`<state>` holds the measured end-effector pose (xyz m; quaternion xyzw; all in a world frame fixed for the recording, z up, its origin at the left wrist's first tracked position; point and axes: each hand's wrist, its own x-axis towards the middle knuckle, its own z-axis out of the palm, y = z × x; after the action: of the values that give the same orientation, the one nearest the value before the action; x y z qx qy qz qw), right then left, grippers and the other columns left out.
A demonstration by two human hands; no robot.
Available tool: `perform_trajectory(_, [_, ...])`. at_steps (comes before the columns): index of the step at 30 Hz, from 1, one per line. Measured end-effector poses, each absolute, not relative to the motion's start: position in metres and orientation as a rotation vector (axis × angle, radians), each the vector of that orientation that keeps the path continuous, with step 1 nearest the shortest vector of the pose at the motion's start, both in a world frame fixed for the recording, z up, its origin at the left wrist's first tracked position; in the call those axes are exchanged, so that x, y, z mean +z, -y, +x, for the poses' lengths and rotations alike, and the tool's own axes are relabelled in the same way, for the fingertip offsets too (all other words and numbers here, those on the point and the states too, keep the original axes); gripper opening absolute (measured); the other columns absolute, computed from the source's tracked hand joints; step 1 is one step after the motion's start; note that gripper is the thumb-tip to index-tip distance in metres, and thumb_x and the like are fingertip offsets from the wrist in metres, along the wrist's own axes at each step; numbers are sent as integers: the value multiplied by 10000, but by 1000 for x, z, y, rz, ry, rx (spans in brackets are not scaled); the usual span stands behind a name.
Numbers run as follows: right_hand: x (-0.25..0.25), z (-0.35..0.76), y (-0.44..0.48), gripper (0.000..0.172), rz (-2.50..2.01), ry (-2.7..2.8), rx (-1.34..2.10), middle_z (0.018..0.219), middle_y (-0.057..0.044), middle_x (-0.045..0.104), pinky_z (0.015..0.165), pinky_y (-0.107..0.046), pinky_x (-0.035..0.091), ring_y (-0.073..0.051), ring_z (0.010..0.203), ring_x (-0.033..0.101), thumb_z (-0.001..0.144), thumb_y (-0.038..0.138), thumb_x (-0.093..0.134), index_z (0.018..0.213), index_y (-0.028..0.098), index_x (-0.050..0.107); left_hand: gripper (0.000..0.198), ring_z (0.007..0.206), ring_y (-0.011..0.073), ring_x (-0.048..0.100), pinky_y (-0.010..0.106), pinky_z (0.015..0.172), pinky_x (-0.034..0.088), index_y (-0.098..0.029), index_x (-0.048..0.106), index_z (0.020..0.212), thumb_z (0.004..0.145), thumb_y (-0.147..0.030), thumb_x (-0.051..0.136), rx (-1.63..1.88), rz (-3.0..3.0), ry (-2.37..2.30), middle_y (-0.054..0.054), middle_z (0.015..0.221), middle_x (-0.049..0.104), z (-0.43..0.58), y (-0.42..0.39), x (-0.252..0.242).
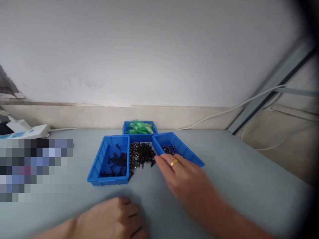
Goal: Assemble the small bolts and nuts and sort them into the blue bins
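Note:
My right hand (185,176), with a gold ring, reaches over the near end of the right blue bin (191,156). Its fingers are pinched together at the right edge of a loose pile of black and bronze-toned screws (142,152). A dark screw shows by the fingertips; whether it is gripped is unclear. Closed in a loose fist, my left hand (114,219) rests low in front of the pile, and whatever is inside it is hidden. Black screws (119,159) lie in the left blue bin (95,171). Shinier-headed screws (168,149) sit in the right bin, partly covered by my hand.
Behind the pile, a smaller blue bin (140,136) holds green plastic bags (141,126). A white power strip (32,132) stands at the far left. A white cable (211,116) runs along the wall toward a grey metal frame (261,96) at the right. The left side is pixelated.

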<state>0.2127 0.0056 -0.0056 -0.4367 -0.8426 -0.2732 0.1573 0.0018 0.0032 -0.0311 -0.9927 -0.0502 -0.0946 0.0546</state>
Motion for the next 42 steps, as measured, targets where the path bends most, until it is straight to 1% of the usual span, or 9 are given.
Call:
perform_trajectory(5, [-8, 221, -25, 190, -1642, 2378, -627, 938, -96, 649, 709, -368, 488, -261, 839, 597, 841, 77, 530, 981, 147, 637, 114, 548, 147, 443, 299, 528, 325, -180, 526, 764, 870, -188, 568, -390, -2728, 268, -32, 621, 532, -3, 4, -20])
perform_trajectory(7, [-10, 219, -27, 153, -1680, 2368, -595, 922, -102, 646, 674, -372, 494, -266, 821, 606, 880, 143, 519, 973, 144, 640, 70, 732, 193, 540, 330, 681, 385, -157, 568, 914, 886, -167, 504, -460, -2546, 445, 21, 804, 614, -7, 5, -17])
perform_trajectory(10, [-13, 216, -25, 158, -1689, 2376, -562, 828, -93, 642, 580, -347, 492, -250, 726, 624, 882, 151, 525, 989, 128, 638, 245, 972, 295, 541, 424, 817, 397, -110, 543, 1098, 873, -127, 448, -417, -2320, 783, 118, 1040, 609, -12, 1, -18])
perform_trajectory(16, [-17, 215, -26, 216, -1689, 2364, -437, 885, -106, 656, 578, -317, 506, -236, 733, 655, 900, 153, 486, 1061, 121, 627, 273, 679, 246, 589, 345, 542, 486, -109, 564, 1118, 866, -213, 562, -83, -2308, 1071, 75, 781, 599, -10, -8, -26])
perform_trajectory(21, [-16, 214, -27, 247, -1657, 2320, -301, 939, -115, 666, 666, -328, 528, -238, 807, 666, 930, 226, 459, 1079, 115, 622, 92, 673, 221, 599, 336, 566, 518, -155, 603, 893, 878, -109, 524, 66, -2446, 1087, 38, 735, 579, -8, -9, -20])
perform_trajectory(29, [-13, 216, -30, 271, -1550, 2294, -230, 921, -65, 695, 737, -279, 511, -172, 824, 656, 959, 156, 370, 1057, 145, 623, 165, 716, 249, 615, 393, 587, 549, -163, 605, 934, 891, -55, 488, 173, -2578, 1069, 49, 795, 606, -8, -10, -9])
perform_trajectory(34, [-5, 215, -22, 233, -1457, 2352, -368, 978, -127, 658, 806, -400, 483, -260, 904, 606, 845, 62, 458, 988, 121, 632, 252, 779, 252, 624, 379, 637, 556, -167, 604, 1038, 855, -18, 517, 222, -2589, 1085, 64, 873, 629, -9, -10, -7])
perform_trajectory(39, [-3, 209, 19, 309, -1468, 2482, -595, 679, -46, 643, 398, -268, 411, -180, 499, 578, 620, -35, 503, 815, 173, 622, 303, 804, 260, 633, 388, 652, 566, -158, 605, 1092, 844, -10, 515, 304, -2573, 1132, 83, 902, 641, -9, -7, -6])
perform_trajectory(42, [-12, 204, 34, 334, -1545, 2493, -616, 738, -65, 677, 384, -248, 396, -163, 520, 607, 681, -27, 483, 920, 154, 631, 315, 794, 260, 635, 395, 635, 567, -163, 616, 1089, 864, -4, 464, 277, -2545, 1131, 86, 912, 643, -8, -6, -9])
